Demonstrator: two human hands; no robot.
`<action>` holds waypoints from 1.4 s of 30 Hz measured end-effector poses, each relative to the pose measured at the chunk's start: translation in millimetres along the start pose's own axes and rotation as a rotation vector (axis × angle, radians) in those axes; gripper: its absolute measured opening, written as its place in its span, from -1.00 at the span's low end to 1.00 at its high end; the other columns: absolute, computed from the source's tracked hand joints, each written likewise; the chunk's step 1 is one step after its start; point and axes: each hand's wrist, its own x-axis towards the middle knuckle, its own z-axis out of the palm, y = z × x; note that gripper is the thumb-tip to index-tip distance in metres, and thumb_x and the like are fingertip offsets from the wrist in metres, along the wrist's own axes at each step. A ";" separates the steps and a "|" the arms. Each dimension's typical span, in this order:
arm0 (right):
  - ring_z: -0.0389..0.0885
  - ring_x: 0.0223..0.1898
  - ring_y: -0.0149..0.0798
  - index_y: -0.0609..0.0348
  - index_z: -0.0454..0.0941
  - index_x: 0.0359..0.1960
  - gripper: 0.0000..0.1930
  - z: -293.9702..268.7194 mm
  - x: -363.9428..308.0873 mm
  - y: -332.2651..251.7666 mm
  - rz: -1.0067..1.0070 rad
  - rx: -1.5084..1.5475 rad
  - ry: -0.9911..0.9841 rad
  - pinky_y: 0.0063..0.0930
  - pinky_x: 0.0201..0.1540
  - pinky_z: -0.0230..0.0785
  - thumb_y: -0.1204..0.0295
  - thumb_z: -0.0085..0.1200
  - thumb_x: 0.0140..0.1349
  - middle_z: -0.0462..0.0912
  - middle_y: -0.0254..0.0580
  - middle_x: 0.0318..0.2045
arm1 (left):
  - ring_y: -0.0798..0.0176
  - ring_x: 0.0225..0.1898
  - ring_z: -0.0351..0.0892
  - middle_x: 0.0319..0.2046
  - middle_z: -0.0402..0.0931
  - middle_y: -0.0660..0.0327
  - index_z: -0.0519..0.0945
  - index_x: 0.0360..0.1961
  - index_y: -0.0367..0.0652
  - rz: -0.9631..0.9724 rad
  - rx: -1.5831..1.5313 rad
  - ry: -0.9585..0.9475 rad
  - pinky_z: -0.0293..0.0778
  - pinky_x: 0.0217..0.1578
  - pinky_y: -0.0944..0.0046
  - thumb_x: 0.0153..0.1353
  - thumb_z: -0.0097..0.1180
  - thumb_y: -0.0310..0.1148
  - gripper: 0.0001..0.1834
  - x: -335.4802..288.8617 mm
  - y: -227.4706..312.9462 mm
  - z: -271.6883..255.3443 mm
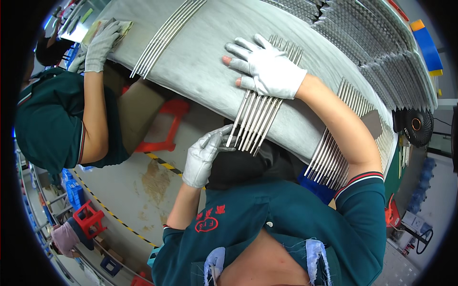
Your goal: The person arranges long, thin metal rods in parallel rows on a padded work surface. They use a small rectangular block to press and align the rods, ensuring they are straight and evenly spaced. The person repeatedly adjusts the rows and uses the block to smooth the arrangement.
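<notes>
Several slim silvery metal rods (257,117) lie side by side across the pale covered table, their near ends sticking out past its edge. My right hand (274,71), in a white glove with some bare fingertips, rests flat over the middle of these rods, fingers spread. At their near end my left hand (202,159), gloved too, has its fingers bent around the end of the leftmost rod. Part of that grip is hidden. To the right lies a larger row of similar rods (329,152), with a dark grey flat piece (371,124) on top, beside my right forearm.
Another bundle of rods (167,35) lies farther left on the table (200,62). A co-worker's gloved hand (101,45) is on a cloth at the far left. Stacked ridged grey trays (381,57) stand at the back right, near a black fan (417,126). A red stool (169,126) stands below.
</notes>
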 end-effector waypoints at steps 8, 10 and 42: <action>0.13 0.52 0.07 0.09 0.33 0.42 -0.34 -17.4 -44.4 3.3 0.012 -0.006 -0.061 0.12 0.54 -0.16 -0.06 -0.19 0.45 0.28 0.07 0.45 | 0.19 -0.07 0.69 -0.12 0.71 0.01 0.57 0.19 -0.37 0.124 0.157 0.066 0.55 0.07 0.21 0.55 -0.08 -0.20 -0.55 3.3 0.1 -3.9; 0.13 0.52 0.07 0.09 0.32 0.43 -0.34 -22.6 -58.3 4.2 0.015 -0.022 -0.072 0.12 0.54 -0.17 -0.06 -0.20 0.45 0.27 0.07 0.45 | 0.20 -0.06 0.69 -0.11 0.71 0.02 0.58 0.18 -0.35 0.123 0.162 0.070 0.54 0.08 0.22 0.56 -0.10 -0.21 -0.56 4.1 0.1 -6.0; 0.29 0.45 -0.03 0.40 0.02 0.49 -0.02 -21.6 -28.6 90.6 0.579 1.624 0.390 -0.19 0.53 0.13 -0.31 -0.28 0.41 0.40 0.19 0.35 | -0.15 0.15 0.51 0.14 0.54 0.08 0.43 0.27 0.13 1.010 1.326 -0.425 0.31 0.27 -0.29 -0.41 0.39 0.30 0.10 60.6 45.9 13.1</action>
